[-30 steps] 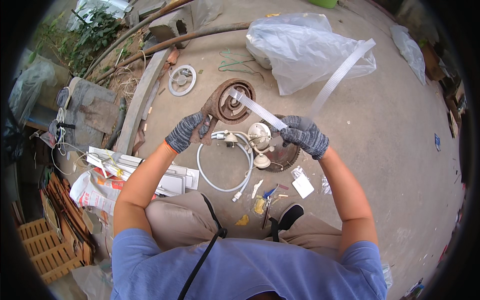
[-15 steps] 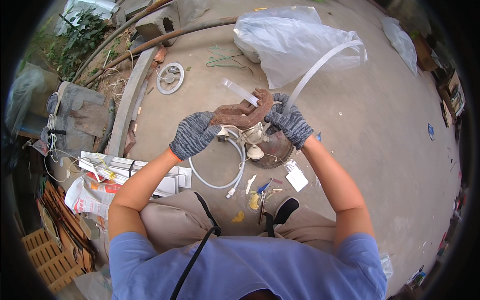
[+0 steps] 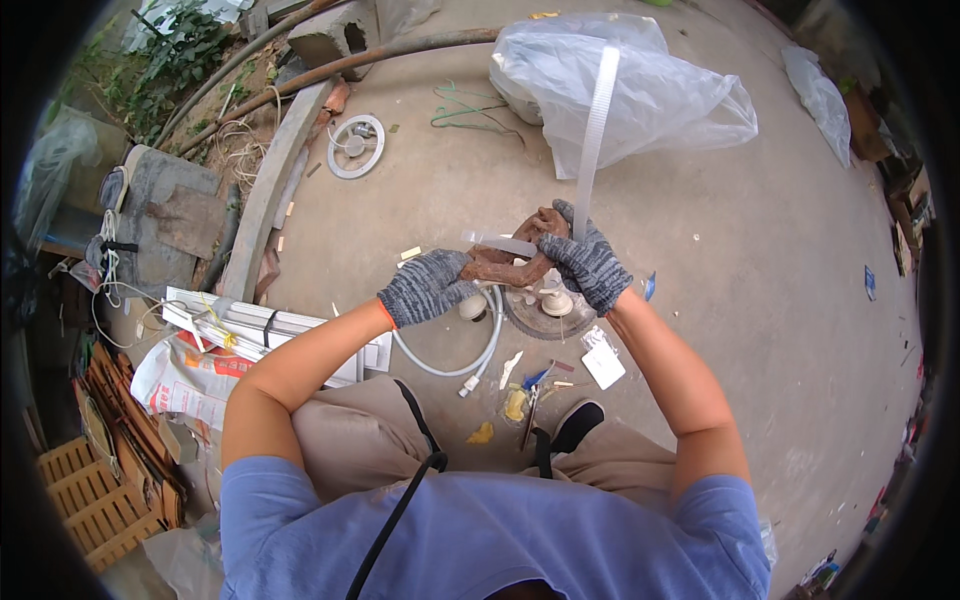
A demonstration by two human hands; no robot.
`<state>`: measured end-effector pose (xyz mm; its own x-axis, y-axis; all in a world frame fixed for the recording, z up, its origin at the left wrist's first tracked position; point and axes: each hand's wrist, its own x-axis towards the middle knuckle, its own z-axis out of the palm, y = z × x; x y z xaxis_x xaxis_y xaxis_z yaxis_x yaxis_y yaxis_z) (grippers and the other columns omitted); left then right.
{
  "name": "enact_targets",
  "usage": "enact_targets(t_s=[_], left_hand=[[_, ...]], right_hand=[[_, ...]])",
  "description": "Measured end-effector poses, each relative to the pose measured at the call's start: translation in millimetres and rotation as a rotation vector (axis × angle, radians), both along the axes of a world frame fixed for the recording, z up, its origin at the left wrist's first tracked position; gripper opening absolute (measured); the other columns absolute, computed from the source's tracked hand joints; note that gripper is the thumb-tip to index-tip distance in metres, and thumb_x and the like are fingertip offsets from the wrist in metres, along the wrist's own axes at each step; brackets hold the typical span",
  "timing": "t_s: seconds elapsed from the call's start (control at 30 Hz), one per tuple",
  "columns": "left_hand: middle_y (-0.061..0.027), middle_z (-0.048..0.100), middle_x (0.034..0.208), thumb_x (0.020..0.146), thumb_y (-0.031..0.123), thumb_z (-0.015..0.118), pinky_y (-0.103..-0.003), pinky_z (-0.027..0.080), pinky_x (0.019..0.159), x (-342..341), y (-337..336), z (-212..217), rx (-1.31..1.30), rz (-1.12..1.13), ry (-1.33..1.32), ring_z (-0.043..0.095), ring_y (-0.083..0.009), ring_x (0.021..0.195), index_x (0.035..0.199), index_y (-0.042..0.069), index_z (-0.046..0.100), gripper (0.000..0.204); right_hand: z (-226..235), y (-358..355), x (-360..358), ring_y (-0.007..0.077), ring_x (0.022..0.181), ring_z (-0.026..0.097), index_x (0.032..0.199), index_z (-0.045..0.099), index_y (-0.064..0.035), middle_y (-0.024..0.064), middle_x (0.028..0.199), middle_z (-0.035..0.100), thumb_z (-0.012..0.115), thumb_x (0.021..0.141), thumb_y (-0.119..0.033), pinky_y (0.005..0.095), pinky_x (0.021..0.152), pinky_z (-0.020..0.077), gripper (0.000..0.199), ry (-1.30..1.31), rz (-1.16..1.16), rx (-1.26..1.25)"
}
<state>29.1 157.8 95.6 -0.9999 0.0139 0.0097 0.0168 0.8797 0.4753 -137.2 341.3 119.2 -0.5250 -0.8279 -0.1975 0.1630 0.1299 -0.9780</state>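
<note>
Both hands wear grey knitted gloves. My left hand (image 3: pixel 430 288) is closed on the left end of a rusty, curved metal piece (image 3: pixel 508 272), held above the floor. At the piece's right end, my right hand (image 3: pixel 590 265) is closed round a long, translucent white ribbed strap (image 3: pixel 598 125), its fingers against the rust. The strap's long part rises past the right glove; its short end (image 3: pixel 485 240) sticks out leftward through the rusty piece. Below lies a toothed metal wheel (image 3: pixel 538 322) with a cream-coloured fitting (image 3: pixel 554 301) over it. The right fingertips are partly hidden.
A white hose (image 3: pixel 428 369) curls beside the toothed wheel. Near my feet lie a white card (image 3: pixel 602 366) and small scraps. White strips (image 3: pixel 250 330) are bundled at left, by a concrete beam (image 3: pixel 270 205). A large plastic bag (image 3: pixel 680 105) lies ahead, near green wire (image 3: pixel 465 110).
The rusty piece has moved lower and rightward in the picture and turned. The strap's long part, bent over to the right before, now stands nearly straight up. Both hands keep hold.
</note>
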Motion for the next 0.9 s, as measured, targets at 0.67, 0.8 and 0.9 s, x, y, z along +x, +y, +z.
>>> enact_targets(t_s=[0.67, 0.8, 0.9], left_hand=[[-0.0141, 0.057, 0.076, 0.077, 0.029, 0.045, -0.038, 0.043, 0.064, -58, 17, 21, -0.323, -0.177, -0.359, 0.055, -0.0300, 0.071, 0.083, 0.005, 0.056, 0.026], [-0.0123, 0.058, 0.076, 0.076, 0.024, 0.050, -0.036, 0.044, 0.063, -53, 5, 56, -0.313, -0.259, -0.201, 0.056, -0.0270, 0.072, 0.081, 0.007, 0.056, 0.019], [-0.0131, 0.056, 0.088, 0.076, 0.015, 0.051, -0.035, 0.044, 0.068, -34, -17, 47, -0.162, -0.479, 0.193, 0.055, -0.0274, 0.078, 0.093, 0.007, 0.055, 0.019]], right_hand=[[-34, -3, -3, 0.0254, 0.098, 0.050, 0.118, 0.037, -0.0017, 0.0163, 0.111, 0.048, 0.066, 0.065, -0.037, 0.0317, 0.084, 0.0378, 0.070, 0.428, 0.093, 0.066], [-39, -8, -7, 0.0231, 0.098, 0.050, 0.119, 0.036, -0.0010, 0.0136, 0.110, 0.049, 0.060, 0.072, -0.031, 0.0299, 0.086, 0.0377, 0.061, 0.317, 0.062, 0.016], [-20, -11, -12, 0.0214, 0.095, 0.051, 0.120, 0.036, -0.0032, 0.0137, 0.109, 0.050, 0.050, 0.079, -0.022, 0.0287, 0.082, 0.0399, 0.047, 0.414, 0.127, -0.056]])
